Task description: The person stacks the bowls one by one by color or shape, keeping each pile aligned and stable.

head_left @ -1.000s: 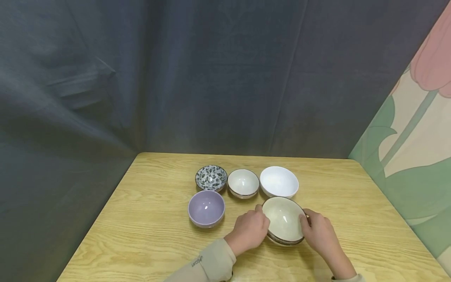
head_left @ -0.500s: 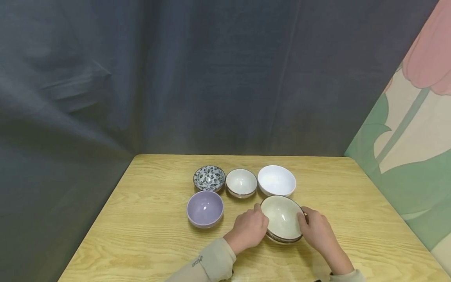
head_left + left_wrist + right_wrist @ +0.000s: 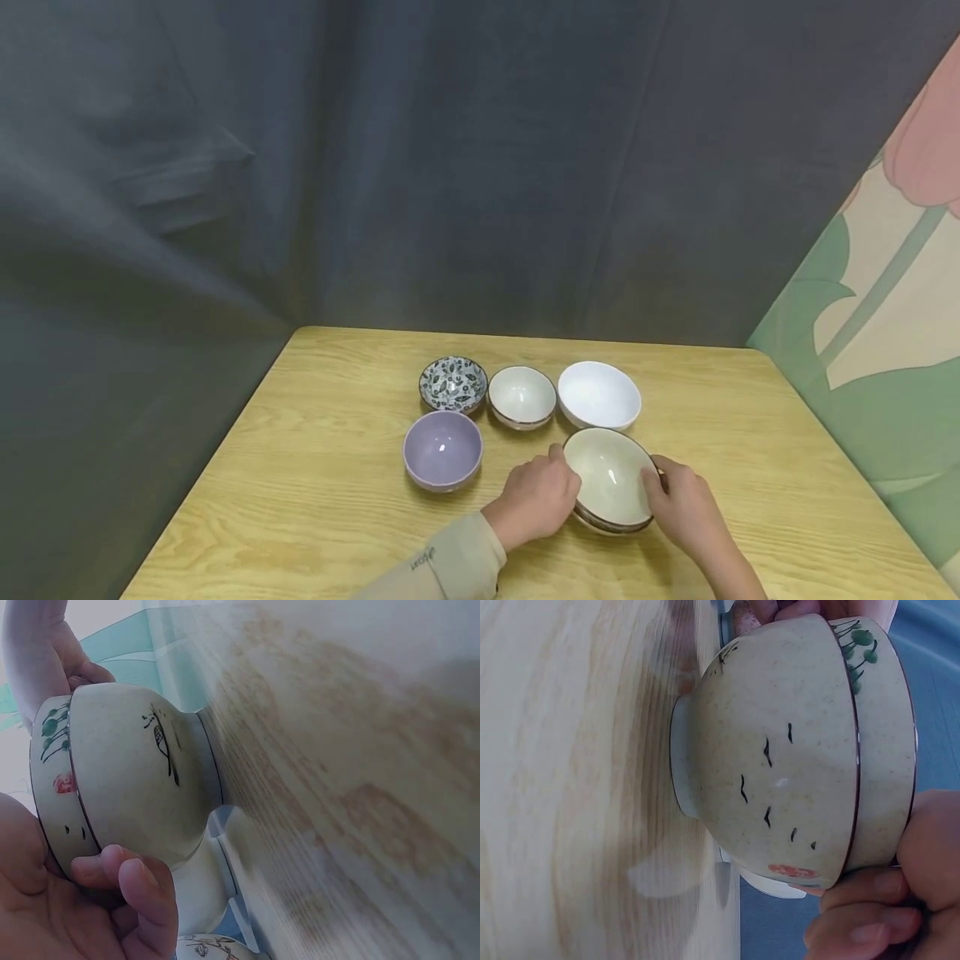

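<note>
Two cream bowls with dark rims sit nested, the upper bowl (image 3: 609, 475) inside the lower bowl (image 3: 772, 765). Painted leaves, red flowers and short black strokes decorate their outsides. My left hand (image 3: 536, 498) grips the stack at its left side, fingers curled under the upper rim in the left wrist view. On the right side, my right hand (image 3: 684, 504) holds it, thumb over the rim and fingers beneath. The lower bowl's foot is right at the wooden table in the right wrist view. A white bowl (image 3: 598, 395) is just behind the stack.
Left of the white bowl stand a small cream bowl (image 3: 522, 396) and a black-and-white patterned bowl (image 3: 453, 383). A purple bowl (image 3: 442, 450) sits in front of the patterned one. A dark curtain (image 3: 480, 167) hangs behind the wooden table (image 3: 300, 467).
</note>
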